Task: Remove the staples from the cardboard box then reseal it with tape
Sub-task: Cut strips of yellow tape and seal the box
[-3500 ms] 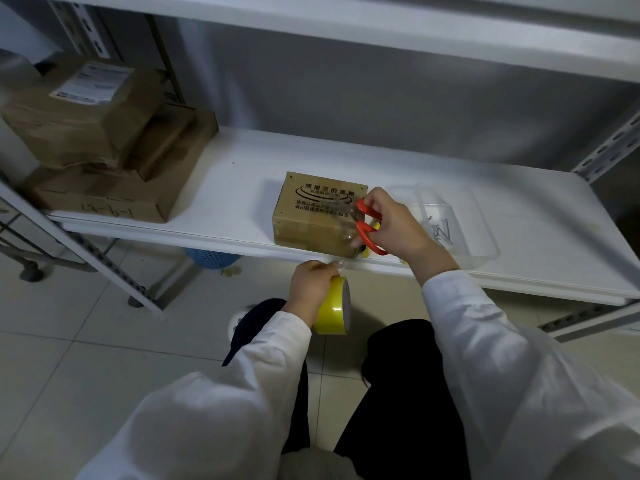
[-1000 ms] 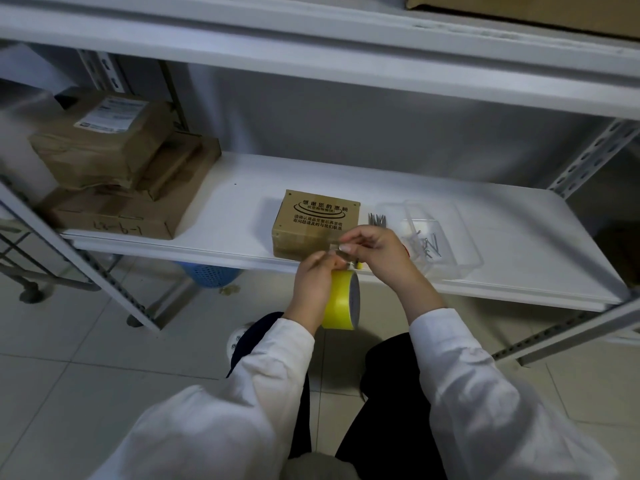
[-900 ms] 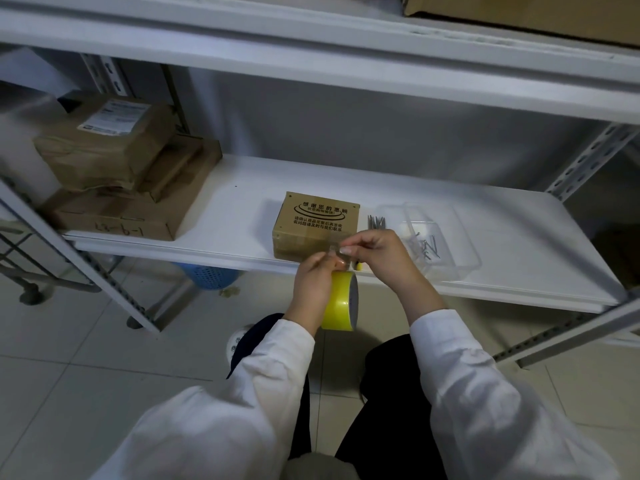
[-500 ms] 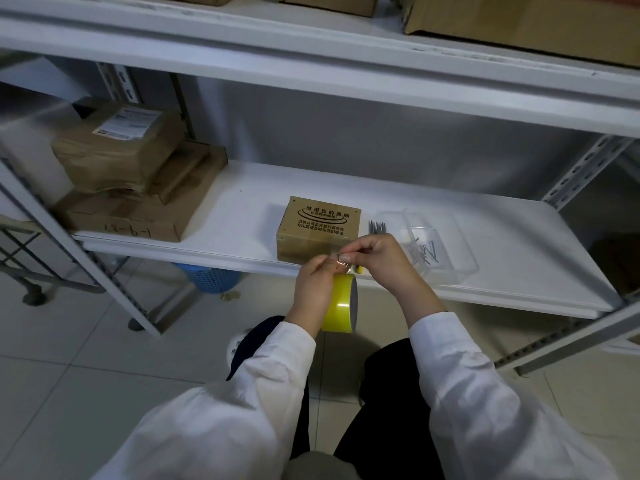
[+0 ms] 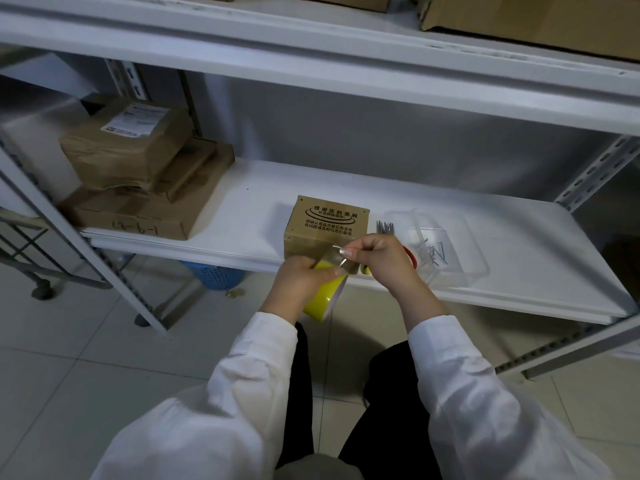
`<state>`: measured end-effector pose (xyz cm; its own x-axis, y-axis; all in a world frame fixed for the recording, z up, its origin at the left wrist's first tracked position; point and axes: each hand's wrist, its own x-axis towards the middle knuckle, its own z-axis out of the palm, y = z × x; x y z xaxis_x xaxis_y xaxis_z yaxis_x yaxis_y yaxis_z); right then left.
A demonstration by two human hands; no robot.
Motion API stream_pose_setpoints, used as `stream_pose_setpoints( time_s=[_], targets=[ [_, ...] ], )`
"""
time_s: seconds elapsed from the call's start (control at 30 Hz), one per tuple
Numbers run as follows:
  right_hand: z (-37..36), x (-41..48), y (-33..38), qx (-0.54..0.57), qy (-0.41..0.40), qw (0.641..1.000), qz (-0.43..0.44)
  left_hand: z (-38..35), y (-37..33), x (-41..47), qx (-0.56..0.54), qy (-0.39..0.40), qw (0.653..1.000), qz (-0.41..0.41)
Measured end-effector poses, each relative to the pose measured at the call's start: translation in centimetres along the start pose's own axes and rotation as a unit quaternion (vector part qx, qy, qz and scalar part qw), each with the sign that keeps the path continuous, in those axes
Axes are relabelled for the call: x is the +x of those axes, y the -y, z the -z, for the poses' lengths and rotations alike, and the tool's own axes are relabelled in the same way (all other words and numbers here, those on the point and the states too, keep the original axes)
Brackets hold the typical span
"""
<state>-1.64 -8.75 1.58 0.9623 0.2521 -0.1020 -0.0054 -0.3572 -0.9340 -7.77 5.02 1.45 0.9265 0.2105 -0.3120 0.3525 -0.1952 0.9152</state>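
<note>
Leftmost, stacked brown parcels [image 5: 138, 174] lay on the white shelf [image 5: 242, 216]. Left hand [image 5: 298, 278]: curled round the yellow tape roll [image 5: 323, 296], held on edge below the shelf's front lip. Tape strip [image 5: 337, 256]: short, clear, ran up and rightward from the roll. Cardboard box [image 5: 327, 223]: stood near the front edge, printed face up, lettering reading toward the person. Right hand [image 5: 384, 258]: pinched the strip's free end. Scissors [image 5: 385, 226]: blades pointed toward the shelf's back. Clear tray [image 5: 464, 268]: held loose metal pieces [image 5: 433, 252].
</note>
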Motion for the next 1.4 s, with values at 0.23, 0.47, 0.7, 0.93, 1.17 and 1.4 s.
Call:
stream_pose_setpoints(
  time_s=[0.23, 0.47, 0.7, 0.93, 1.17, 1.4],
  targets=[
    [-0.6, 0.9, 1.5, 0.055, 0.027, 0.998, -0.031, 1.1, -0.7, 0.4, -0.043, 0.003, 0.999, -0.033],
    [-0.6, 1.2, 2.2, 0.105, 0.035, 0.993, -0.033, 1.6, -1.3, 0.1, -0.073, 0.007, 0.996, -0.052],
    [-0.8, 1.6, 2.8, 0.111, 0.014, 0.994, 0.0, 2.6, -2.3, 0.3, -0.066, 0.002, 0.995, -0.07],
    [-0.7, 2.4, 3.3, 0.141, -0.086, 0.986, -0.025, 5.6, -3.0, 2.9, 0.057, -0.162, 0.979, -0.11],
    [-1.3, 3.9, 0.3, 0.038, -0.163, 0.976, -0.14, 5.4, -0.1, 6.7, 0.157, -0.282, 0.938, -0.128],
    [-0.4, 4.2, -0.5, 0.074, -0.122, 0.971, -0.193, 4.7, 3.3, 10.6, 0.267, -0.27, 0.914, -0.145]
  ],
)
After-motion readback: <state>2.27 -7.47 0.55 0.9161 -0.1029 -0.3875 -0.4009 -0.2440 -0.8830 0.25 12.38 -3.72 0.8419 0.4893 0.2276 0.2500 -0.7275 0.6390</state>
